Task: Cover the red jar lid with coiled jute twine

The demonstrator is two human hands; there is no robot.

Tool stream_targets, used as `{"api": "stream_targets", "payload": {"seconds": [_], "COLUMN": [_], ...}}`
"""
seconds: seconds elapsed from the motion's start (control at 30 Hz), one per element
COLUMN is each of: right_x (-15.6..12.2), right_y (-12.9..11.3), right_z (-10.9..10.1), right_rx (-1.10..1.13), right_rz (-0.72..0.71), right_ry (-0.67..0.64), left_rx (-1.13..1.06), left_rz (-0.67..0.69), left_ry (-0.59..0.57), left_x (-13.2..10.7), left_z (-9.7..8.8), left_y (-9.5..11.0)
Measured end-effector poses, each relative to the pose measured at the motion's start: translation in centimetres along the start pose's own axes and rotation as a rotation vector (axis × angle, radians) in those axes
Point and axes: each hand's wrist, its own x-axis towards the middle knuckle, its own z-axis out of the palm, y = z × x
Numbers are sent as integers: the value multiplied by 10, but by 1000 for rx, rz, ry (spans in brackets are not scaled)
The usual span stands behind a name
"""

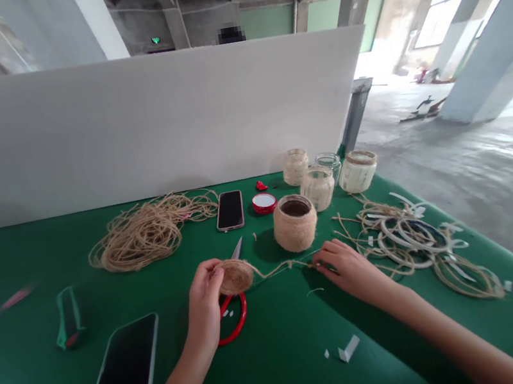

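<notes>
My left hand (204, 297) grips the edge of a round coil of twine (235, 277), thumb on top. From the coil a loose strand of twine (274, 272) runs right across the table to my right hand (341, 266), whose fingertips pinch its end. Beneath the coil lie scissors with red handles (242, 324), their blade tip pointing away from me. Just beyond the strand stands a jar wrapped in twine (295, 228), upright, with a dark inside.
Several glass jars (318, 188) stand at the back right, beside tangled cord and white strips (404, 236). A twine heap (146, 235), a phone (229, 210) and a red lid (264, 203) lie behind. A tablet (124, 375) and cutter (68, 318) are left; a white partition (153, 124) borders the table.
</notes>
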Motion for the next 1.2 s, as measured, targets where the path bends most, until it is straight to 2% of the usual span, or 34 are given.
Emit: {"api": "stream_targets", "payload": {"seconds": [0.13, 0.3, 0.53, 0.73, 0.83, 0.97, 1.1, 1.2], "right_x": [3, 3, 11, 17, 19, 23, 27, 27], "right_y": [0, -10, -29, -36, -40, -46, -54, -60], "right_z": [3, -6, -11, -12, -10, -3, 6, 12], "right_rx": [24, 168, 328, 467, 571, 772, 959, 1079], "right_rz": [-5, 37, 28, 87, 166, 236, 277, 276], "right_ry": [-6, -21, -38, -53, -80, -137, -129, -111], "left_rx": [230, 383, 448, 653, 762, 699, 598, 567], "left_rz": [-39, -94, -68, 198, 261, 471, 577, 559], "left_ry": [-104, -261, -234, -138, -127, -80, -324, -360], "left_x": [3, 11, 19, 25, 26, 15, -10, -25], "left_z": [-3, -7, -15, -25, -27, -14, 12, 26], "left_y": [3, 7, 5, -3, -3, 7, 12, 8]}}
